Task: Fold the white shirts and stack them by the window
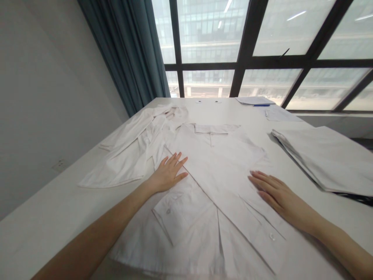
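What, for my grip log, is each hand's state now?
Left hand: open, empty, on the flat, folded white cloth shirt.
Right hand: open, empty, on that shirt.

White garment (221, 171): lower part cut off, bottom edge
Folded fabric (335, 159): cut off, right edge
Dark layer (359, 199) beneath: mostly hidden
2 specks (216, 102), upper centre: too small to tell
Curtain (131, 50): top cut off
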### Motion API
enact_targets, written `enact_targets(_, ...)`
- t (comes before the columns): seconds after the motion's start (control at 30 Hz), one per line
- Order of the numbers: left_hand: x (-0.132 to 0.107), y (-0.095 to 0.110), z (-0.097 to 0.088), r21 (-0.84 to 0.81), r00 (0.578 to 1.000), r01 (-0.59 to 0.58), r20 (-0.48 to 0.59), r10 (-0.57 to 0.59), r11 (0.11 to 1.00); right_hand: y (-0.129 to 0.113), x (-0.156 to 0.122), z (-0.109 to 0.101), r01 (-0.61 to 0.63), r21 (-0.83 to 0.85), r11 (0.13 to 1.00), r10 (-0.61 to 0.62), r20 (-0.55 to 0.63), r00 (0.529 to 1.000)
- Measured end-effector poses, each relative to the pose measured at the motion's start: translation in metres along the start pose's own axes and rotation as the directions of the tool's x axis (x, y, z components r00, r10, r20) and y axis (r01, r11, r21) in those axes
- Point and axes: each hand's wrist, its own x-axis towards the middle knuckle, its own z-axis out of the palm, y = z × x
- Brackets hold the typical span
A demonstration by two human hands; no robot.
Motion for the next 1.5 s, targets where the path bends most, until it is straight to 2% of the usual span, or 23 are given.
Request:
enact_targets(0.1, 0.0, -0.001, 0.002, 0.006, 1.0, -0.017, -0.002, 0.017, 1.0, -0.005, 0.0, -0.001, 0.004, 0.016, 1.0, -0.005, 0.05, 0.999)
enact_targets(0.23, 0.0, -0.001, 0.001, 0.002, 1.0, -0.015, -0.004, 0.015, 1.0, 0.002, 0.005, 0.003, -0.048, -0.035, 0.998, 0.049, 0.04, 0.998)
enact_targets(0.43, 0.0, 0.003, -0.003, 0.015, 0.998, 0.016, 0.052, -0.017, 1.0, 0.035, 0.022, 0.012, -0.149, -0.181, 0.972, 0.153, 0.008, 0.988)
enact_targets(0.53, 0.0, 0.004, -0.004, 0.016, 0.998, 0.025, 0.055, -0.026, 1.0, 0.055, 0.031, 0.013, -0.24, -0.242, 0.94, 0.237, -0.042, 0.971)
enact_targets(0.63, 0.0, 0.004, -0.004, 0.01, 0.998, 0.026, 0.055, -0.027, 1.0, 0.073, 0.041, 0.005, -0.317, -0.265, 0.91, 0.299, -0.108, 0.948)
enact_targets(0.73, 0.001, 0.005, -0.004, 0.009, 0.998, 0.025, 0.064, -0.026, 1.0, 0.084, 0.055, -0.013, -0.347, -0.283, 0.894, 0.325, -0.123, 0.938)
enact_targets(0.8, 0.001, 0.005, -0.004, 0.014, 0.998, 0.024, 0.062, -0.025, 1.0, 0.088, 0.071, -0.025, -0.405, -0.232, 0.884, 0.386, -0.124, 0.914)
enact_targets(0.9, 0.0, 0.004, -0.003, 0.004, 0.999, 0.024, 0.048, -0.024, 1.0, 0.093, 0.103, -0.03, -0.538, -0.076, 0.839, 0.527, -0.126, 0.84)
enact_targets(1.07, -0.001, 0.005, -0.003, -0.023, 0.998, 0.04, 0.051, -0.039, 0.999, 0.102, 0.164, -0.013, -0.653, 0.098, 0.751, 0.66, -0.096, 0.745)
enact_targets(1.2, -0.001, 0.007, -0.006, -0.022, 0.997, 0.045, 0.063, -0.044, 0.999, 0.102, 0.203, -0.003, -0.702, 0.233, 0.673, 0.733, -0.083, 0.675)
enact_targets(1.37, -0.002, 0.007, -0.007, -0.011, 0.997, 0.045, 0.066, -0.044, 0.999, 0.096, 0.23, 0.002, -0.722, 0.382, 0.577, 0.789, -0.035, 0.613)
enact_targets(1.5, -0.001, 0.007, -0.007, -0.003, 0.996, 0.048, 0.073, -0.048, 0.999, 0.093, 0.236, 0.01, -0.679, 0.521, 0.517, 0.793, 0.008, 0.609)
